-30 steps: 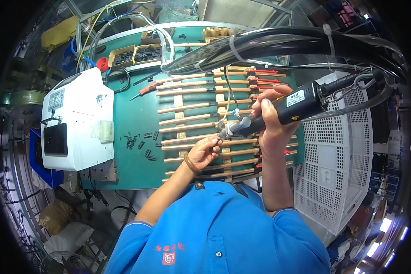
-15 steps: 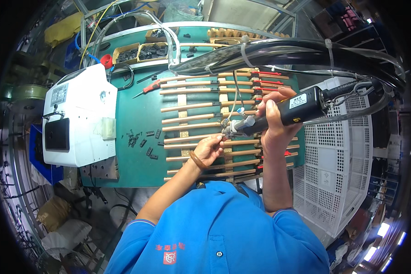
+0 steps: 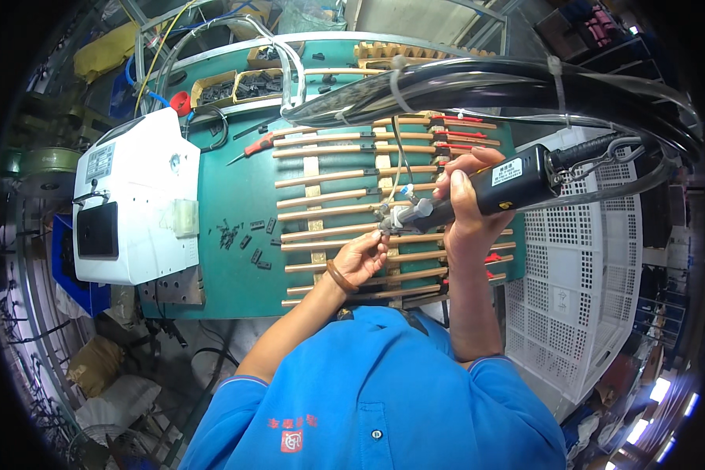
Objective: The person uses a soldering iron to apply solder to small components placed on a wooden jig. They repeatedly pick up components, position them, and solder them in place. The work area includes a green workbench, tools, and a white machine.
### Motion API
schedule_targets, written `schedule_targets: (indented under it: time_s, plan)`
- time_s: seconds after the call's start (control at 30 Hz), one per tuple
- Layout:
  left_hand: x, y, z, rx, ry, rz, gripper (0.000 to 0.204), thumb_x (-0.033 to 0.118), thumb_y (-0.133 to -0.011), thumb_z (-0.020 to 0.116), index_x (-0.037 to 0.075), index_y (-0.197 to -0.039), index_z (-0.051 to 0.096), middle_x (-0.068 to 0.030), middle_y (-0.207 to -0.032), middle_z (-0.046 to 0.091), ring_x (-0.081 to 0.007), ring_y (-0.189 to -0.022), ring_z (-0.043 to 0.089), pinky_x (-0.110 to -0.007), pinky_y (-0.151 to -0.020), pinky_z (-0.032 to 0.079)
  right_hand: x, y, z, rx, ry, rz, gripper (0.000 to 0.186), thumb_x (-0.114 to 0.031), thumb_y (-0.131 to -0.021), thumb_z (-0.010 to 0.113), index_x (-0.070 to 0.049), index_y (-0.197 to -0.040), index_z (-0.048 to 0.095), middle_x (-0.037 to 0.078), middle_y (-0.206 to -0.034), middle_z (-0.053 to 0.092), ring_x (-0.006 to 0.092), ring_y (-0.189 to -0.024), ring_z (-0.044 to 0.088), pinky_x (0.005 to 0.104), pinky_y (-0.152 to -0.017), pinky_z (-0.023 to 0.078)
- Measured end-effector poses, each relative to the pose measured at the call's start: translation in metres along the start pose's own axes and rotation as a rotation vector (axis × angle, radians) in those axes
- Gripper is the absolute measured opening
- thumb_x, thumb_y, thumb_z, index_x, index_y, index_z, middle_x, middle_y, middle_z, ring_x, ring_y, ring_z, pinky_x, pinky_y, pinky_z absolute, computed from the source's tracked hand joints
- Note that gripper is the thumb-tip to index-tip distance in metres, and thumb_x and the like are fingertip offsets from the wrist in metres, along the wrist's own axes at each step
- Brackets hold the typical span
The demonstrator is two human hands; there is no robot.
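Note:
My right hand (image 3: 470, 211) is wrapped round a black powered screwdriver (image 3: 517, 182), tilted with its metal nose down to the left. At that nose, my left hand (image 3: 358, 258) is closed in a pinch beside a slim brown rod (image 3: 317, 233). What its fingertips hold, if anything, is hidden. Several such rods lie side by side across pale wooden support strips (image 3: 312, 168). Small black fittings (image 3: 369, 148) sit along them, and red pieces (image 3: 466, 135) show near their right ends.
A white machine (image 3: 137, 204) stands on the left of the green table (image 3: 235, 180). Loose black parts (image 3: 258, 257) and a red-handled screwdriver (image 3: 258, 145) lie between. Cardboard trays (image 3: 239, 88) are at the back, a white crate (image 3: 564, 298) at right. Thick black hoses (image 3: 478, 78) cross overhead.
Both hands and the powered screwdriver keep nearly the same place at the rod. The view has shifted slightly, and the overhead hoses sit a little differently.

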State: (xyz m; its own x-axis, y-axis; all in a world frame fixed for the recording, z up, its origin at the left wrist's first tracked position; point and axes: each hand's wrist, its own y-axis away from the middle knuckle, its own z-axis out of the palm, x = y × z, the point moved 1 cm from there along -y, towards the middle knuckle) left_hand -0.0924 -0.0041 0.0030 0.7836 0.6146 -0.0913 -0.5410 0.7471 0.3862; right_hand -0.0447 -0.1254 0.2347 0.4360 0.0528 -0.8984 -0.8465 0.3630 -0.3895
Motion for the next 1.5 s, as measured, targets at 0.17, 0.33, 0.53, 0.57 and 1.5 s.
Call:
schedule_targets:
  time_s: [0.17,0.33,0.53,0.57,1.5]
  plan:
    - [-0.003,-0.005,-0.010,-0.024,-0.013,-0.041,0.013,0.017,-0.094,0.054,0.006,-0.101,0.054,-0.0020,-0.086,0.055,-0.0070,-0.066,0.049,-0.020,-0.055,0.046,0.001,-0.002,-0.004,-0.018,-0.038,-0.004,0.034,0.007,-0.078,0.053,0.000,-0.111,0.049,0.010,-0.081,0.058,0.0129,-0.065,0.056,0.0270,-0.060,0.051]
    - [0.010,0.009,-0.013,-0.044,-0.165,-0.104,0.029,0.031,-0.096,0.049,0.010,-0.115,0.053,0.0016,-0.081,0.051,-0.0041,-0.060,0.041,-0.019,-0.053,0.039,0.001,-0.005,-0.006,0.030,-0.012,0.017,0.033,0.006,-0.078,0.054,0.001,-0.110,0.049,0.010,-0.081,0.058,0.0132,-0.066,0.056,0.0269,-0.059,0.051]
    - [0.020,0.036,0.005,0.119,-0.374,0.128,0.043,0.007,-0.093,0.049,0.001,-0.134,0.039,-0.0029,-0.095,0.053,-0.0119,-0.077,0.055,-0.024,-0.070,0.049,0.000,-0.007,-0.014,0.068,-0.020,0.033,0.033,0.007,-0.077,0.053,0.001,-0.109,0.050,0.009,-0.081,0.058,0.0135,-0.066,0.056,0.0262,-0.059,0.051]
    - [0.021,0.034,0.004,0.110,-0.410,0.171,0.046,-0.001,-0.090,0.049,-0.001,-0.135,0.038,-0.0049,-0.099,0.054,-0.0139,-0.082,0.058,-0.026,-0.076,0.052,0.000,-0.008,-0.018,0.067,-0.016,0.034,0.033,0.007,-0.077,0.053,0.000,-0.109,0.050,0.009,-0.082,0.058,0.0131,-0.066,0.056,0.0260,-0.059,0.051]
    - [0.052,-0.044,0.017,0.270,-2.176,1.184,0.027,0.016,-0.063,0.078,0.009,-0.085,0.065,-0.0071,-0.086,0.058,-0.0280,-0.082,0.054,-0.039,-0.074,0.042,0.034,-0.029,-0.011,-0.004,-0.111,0.074,0.038,0.011,-0.077,0.056,-0.004,-0.110,0.046,0.007,-0.085,0.059,0.0104,-0.069,0.059,0.0253,-0.064,0.051]
